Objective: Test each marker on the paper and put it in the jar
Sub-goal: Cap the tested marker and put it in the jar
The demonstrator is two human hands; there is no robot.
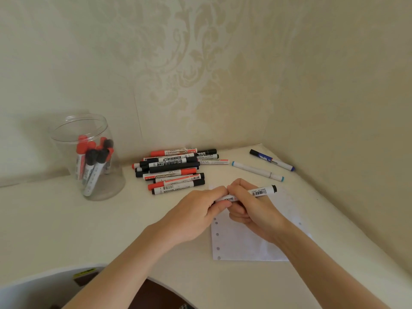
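Head view: both hands point(225, 206) grip marker point(260, 192) over paper point(240, 246).

Both forearms reach in from the bottom edge and converge at centre, bare. Left hand point(201, 208): fingers curled, thumb and fingertips pinching one end of the marker point(256, 193). Right hand point(249, 207): fingers curled round the barrel, knuckles up. The two hands touch at the fingertips, wrists angled inward, held just above the surface.
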